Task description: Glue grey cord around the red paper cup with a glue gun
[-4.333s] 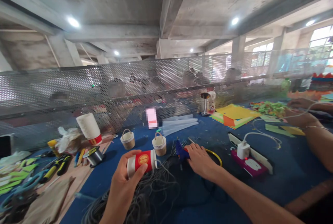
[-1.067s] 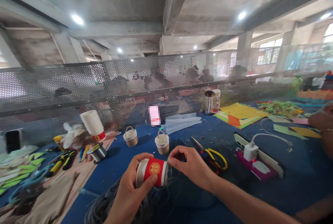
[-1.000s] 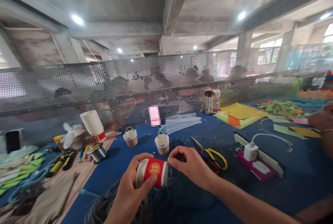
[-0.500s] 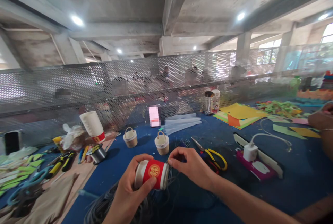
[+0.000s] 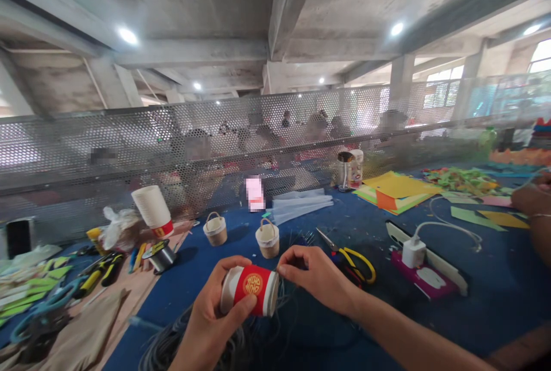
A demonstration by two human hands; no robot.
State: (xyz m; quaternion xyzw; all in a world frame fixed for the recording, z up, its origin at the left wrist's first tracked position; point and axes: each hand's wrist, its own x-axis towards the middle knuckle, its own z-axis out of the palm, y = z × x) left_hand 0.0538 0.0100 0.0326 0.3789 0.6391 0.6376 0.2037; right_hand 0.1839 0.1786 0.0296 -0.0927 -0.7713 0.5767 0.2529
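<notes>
While the left hand (image 5: 210,316) wraps its fingers (image 5: 241,309) around a red paper cup (image 5: 249,290), thumb on the near side and the rest curled behind, the cup lies on its side just above the counter (image 5: 495,285), low and centre in the view. Held like that, one end of it faces the right hand (image 5: 321,279). That hand's thumb and forefinger are pinched narrow right at that end. Thin grey strands trail down from there, though whether one sits in the pinch I cannot tell.

Below both hands lies a loose heap of dark grey cord (image 5: 172,342), close enough to feed from without reaching. Just beyond the cup stand two small handled baskets (image 5: 267,239), upright and apart from each other. Yellow-handled scissors (image 5: 353,256) lie just right of the right hand, within easy grasp.

Further left, a stack of paper cups (image 5: 151,210) leans near a spool of wire (image 5: 158,253), with yellow and black hand tools (image 5: 101,270) beside them. To the right, a white charger (image 5: 414,250) is plugged into a power strip, and sheets of coloured paper (image 5: 390,187) are piled toward the back. A co-worker's hand (image 5: 531,198) rests at the far right edge. A perforated metal screen (image 5: 129,147) closes off the counter's far side.
</notes>
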